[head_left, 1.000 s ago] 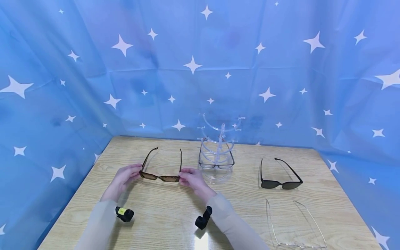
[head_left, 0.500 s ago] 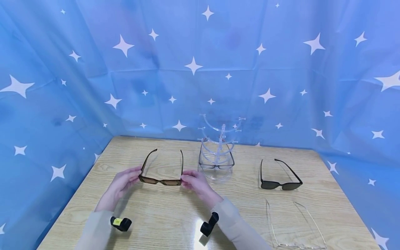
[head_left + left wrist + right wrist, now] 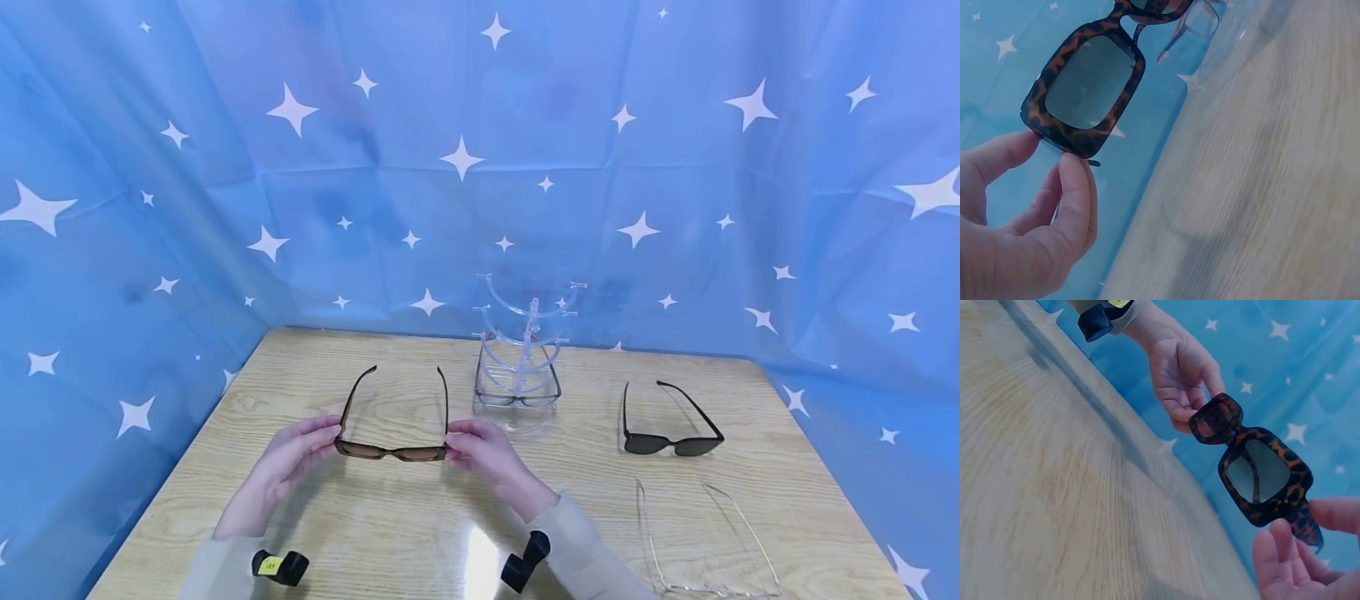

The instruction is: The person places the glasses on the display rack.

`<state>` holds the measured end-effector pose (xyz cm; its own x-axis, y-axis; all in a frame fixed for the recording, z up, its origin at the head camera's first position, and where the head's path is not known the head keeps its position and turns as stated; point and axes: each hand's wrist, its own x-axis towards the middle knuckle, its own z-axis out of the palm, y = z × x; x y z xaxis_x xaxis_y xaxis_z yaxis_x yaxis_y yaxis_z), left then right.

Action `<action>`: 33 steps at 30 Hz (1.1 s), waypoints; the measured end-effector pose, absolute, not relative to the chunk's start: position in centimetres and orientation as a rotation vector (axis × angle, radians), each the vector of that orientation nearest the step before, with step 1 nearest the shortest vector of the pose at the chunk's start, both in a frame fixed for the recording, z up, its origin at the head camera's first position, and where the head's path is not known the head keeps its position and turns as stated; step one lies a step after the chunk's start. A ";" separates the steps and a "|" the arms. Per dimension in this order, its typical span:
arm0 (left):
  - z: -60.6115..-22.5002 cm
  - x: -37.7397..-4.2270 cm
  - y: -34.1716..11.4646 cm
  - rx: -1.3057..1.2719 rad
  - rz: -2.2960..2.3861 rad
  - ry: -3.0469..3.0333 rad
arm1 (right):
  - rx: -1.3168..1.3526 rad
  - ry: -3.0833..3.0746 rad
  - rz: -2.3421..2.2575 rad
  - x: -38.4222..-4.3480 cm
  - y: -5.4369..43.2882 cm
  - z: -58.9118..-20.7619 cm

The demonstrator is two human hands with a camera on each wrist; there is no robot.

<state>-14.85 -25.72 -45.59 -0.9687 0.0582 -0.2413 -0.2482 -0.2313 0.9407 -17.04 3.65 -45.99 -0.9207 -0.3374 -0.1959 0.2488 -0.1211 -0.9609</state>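
Observation:
Tortoiseshell sunglasses (image 3: 390, 452) with brown-tinted lenses are held above the table between both hands, temples unfolded and pointing away. My left hand (image 3: 296, 454) pinches the frame's left hinge corner with thumb and fingers; the left wrist view shows this grip at the corner of the mottled frame (image 3: 1032, 103). At the other end, my right hand (image 3: 491, 458) pinches the right hinge area, also seen in the right wrist view, where fingers and thumb hold the patterned temple (image 3: 1304, 522). Just beyond the right hand stands a clear display rack (image 3: 528, 333) with curved arms.
Dark-framed eyeglasses (image 3: 517, 401) sit on the rack's low tier. Black sunglasses (image 3: 671, 444) lie unfolded on the table (image 3: 390, 533) to the right. Nearer the front right edge are thin clear-framed glasses (image 3: 720, 592). A blue star-patterned cloth (image 3: 420, 192) hangs behind.
Both hands have drawn the tortoiseshell sunglasses toward me, and the glasses look larger and nearer the camera. The rack and the other glasses stay where they were.

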 end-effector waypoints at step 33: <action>-43.6 -11.8 -17.7 -0.198 2.221 1.870 | -0.081 1.818 -2.065 -12.5 12.3 -43.7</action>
<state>-11.80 -17.74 -43.64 -0.9641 0.0892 -0.2499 -0.2615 -0.1586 0.9521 -12.52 12.27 -43.73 -0.9236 -0.3219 -0.2083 0.2474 -0.0852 -0.9652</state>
